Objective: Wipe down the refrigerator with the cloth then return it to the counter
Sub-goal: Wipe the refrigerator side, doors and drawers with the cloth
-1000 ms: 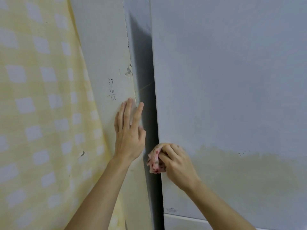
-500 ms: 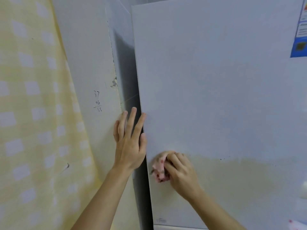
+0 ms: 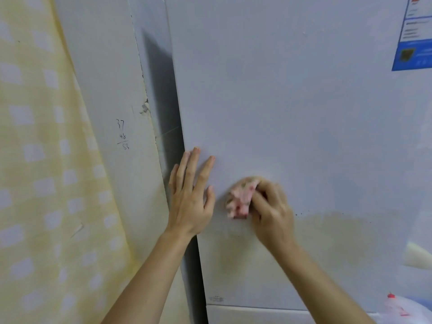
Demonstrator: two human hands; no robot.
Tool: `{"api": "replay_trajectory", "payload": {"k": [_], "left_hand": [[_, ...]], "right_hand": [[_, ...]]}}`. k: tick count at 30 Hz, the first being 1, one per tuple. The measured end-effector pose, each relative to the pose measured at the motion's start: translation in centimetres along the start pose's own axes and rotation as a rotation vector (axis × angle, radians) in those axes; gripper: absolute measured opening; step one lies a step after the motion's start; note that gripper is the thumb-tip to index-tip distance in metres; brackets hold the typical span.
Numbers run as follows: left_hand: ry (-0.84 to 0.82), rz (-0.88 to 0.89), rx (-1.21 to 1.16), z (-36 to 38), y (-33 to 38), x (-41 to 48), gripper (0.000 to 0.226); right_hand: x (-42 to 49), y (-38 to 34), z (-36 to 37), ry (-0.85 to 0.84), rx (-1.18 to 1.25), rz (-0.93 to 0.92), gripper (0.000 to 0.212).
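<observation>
Cloth: here it is, a pink cloth (image 3: 240, 198) with red spots and a paler, tan patch at its top, crumpled into a tight wad, its edges soft with blur.
Cloth position: pressed to the front of the refrigerator (image 3: 292, 113), low on the door's left part, just above the yellowish stain (image 3: 339, 242) and just beside the left hand, apart from it.
Right hand: the right hand (image 3: 271, 213) is clamped on the wad, fingers (image 3: 261, 202) curled round its right side and knuckles towards us. The hand is blurred too.
Left hand: the left hand (image 3: 190, 199) lies flat at the door's left edge with straight, slightly spread fingers and holds nothing. The fingertips rest on the door, and the little-finger side overlaps the dark gap (image 3: 168, 101) beside the refrigerator.
Door surface: pale grey-white above and dull yellow-brown in a broad band below, with a few dark specks where the 2 tones meet.
Sticker: a blue and white sticker (image 3: 413, 43) sits at the door's upper right, cut by the frame. Its print is too small to read.
Wall: left of the gap is a grey wall (image 3: 105, 90) with a chipped edge and handwritten numbers (image 3: 122, 134), 37 over 48 and then a line. The figure under the line is unclear.
Curtain: a yellow curtain (image 3: 35, 160) with white squares hangs at far left.
Lower right: a pale plastic bag (image 3: 404, 309) with red marks peeks in.
</observation>
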State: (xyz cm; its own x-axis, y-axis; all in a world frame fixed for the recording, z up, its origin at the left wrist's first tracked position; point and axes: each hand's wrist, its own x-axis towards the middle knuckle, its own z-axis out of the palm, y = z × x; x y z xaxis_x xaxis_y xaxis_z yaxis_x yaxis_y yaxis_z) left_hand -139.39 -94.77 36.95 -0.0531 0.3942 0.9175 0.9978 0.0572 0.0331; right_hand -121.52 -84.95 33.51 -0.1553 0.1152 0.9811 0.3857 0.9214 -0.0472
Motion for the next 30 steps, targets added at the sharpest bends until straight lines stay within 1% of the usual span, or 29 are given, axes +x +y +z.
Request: {"api": "replay_trajectory", "payload": {"k": [2, 4, 5, 6, 7, 9, 11, 12, 14, 16, 17, 19, 21, 22, 23, 27, 29, 30], "left_hand": [[0.004, 0.009, -0.009, 0.4, 0.6, -0.1, 0.07], [0.012, 0.0, -0.019, 0.7, 1.0, 0.0, 0.07], [0.02, -0.006, -0.022, 0.9, 1.1, 0.0, 0.07], [0.036, -0.01, -0.024, 1.0, 1.4, 0.0, 0.071], [0.054, -0.01, -0.027, 1.1, 1.7, 0.0, 0.072], [0.083, -0.002, -0.042, 1.4, 2.3, 0.2, 0.078], [0.096, 0.002, -0.055, 1.7, 2.9, 0.4, 0.083], [0.098, 0.0, -0.057, 1.8, 3.1, 0.5, 0.083], [0.099, -0.002, -0.055, 2.0, 3.5, 0.7, 0.081], [0.098, -0.004, -0.051, 2.2, 3.8, 0.8, 0.081], [0.097, -0.007, -0.05, 2.2, 4.0, 0.8, 0.081], [0.091, -0.007, -0.053, 2.3, 4.3, 0.9, 0.082], [0.091, 0.016, -0.052, 2.4, 4.6, 0.9, 0.083], [0.1, 0.029, -0.049, 2.5, 4.7, 1.0, 0.084], [0.108, 0.039, -0.048, 2.7, 4.9, 1.1, 0.085], [0.104, 0.036, -0.062, 3.3, 6.3, 1.4, 0.086], [0.092, 0.035, -0.055, 3.7, 6.9, 1.7, 0.083], [0.091, 0.035, -0.052, 3.8, 7.1, 1.8, 0.082]], "right_hand": [[-3.2, 0.6, -0.1, -0.145, 0.022, -0.109, 0.027], [-4.0, 1.3, -1.0, -0.309, 0.019, -0.169, 0.031], [-3.4, 1.7, -1.6, -0.358, 0.008, -0.176, 0.03], [-2.2, 2.1, -2.2, -0.362, -0.002, -0.165, 0.029], [-0.6, 2.5, -2.9, -0.315, -0.01, -0.137, 0.026], [3.7, 3.4, -4.4, -0.142, -0.015, -0.045, 0.019], [7.1, 4.1, -5.5, 0.032, -0.023, 0.061, 0.019], [8.0, 4.1, -5.6, 0.082, -0.025, 0.101, 0.02], [7.1, 3.7, -4.6, 0.108, -0.05, 0.108, 0.021], [3.5, 3.5, -3.3, 0.058, -0.051, 0.036, 0.022], [1.1, 3.7, -2.8, 0.004, -0.034, -0.009, 0.022], [-3.4, 4.2, -2.7, -0.168, 0.002, -0.102, 0.023], [-5.5, 4.5, -3.5, -0.338, 0.019, -0.161, 0.024], [-5.1, 4.8, -4.2, -0.359, 0.024, -0.154, 0.021], [-3.8, 5.2, -4.9, -0.314, 0.021, -0.12, 0.018], [5.3, 7.5, -8.5, 0.053, -0.059, 0.125, 0.021], [7.4, 8.1, -9.1, 0.135, -0.051, 0.212, 0.019], [6.9, 7.9, -8.6, 0.134, -0.042, 0.22, 0.016]]}}
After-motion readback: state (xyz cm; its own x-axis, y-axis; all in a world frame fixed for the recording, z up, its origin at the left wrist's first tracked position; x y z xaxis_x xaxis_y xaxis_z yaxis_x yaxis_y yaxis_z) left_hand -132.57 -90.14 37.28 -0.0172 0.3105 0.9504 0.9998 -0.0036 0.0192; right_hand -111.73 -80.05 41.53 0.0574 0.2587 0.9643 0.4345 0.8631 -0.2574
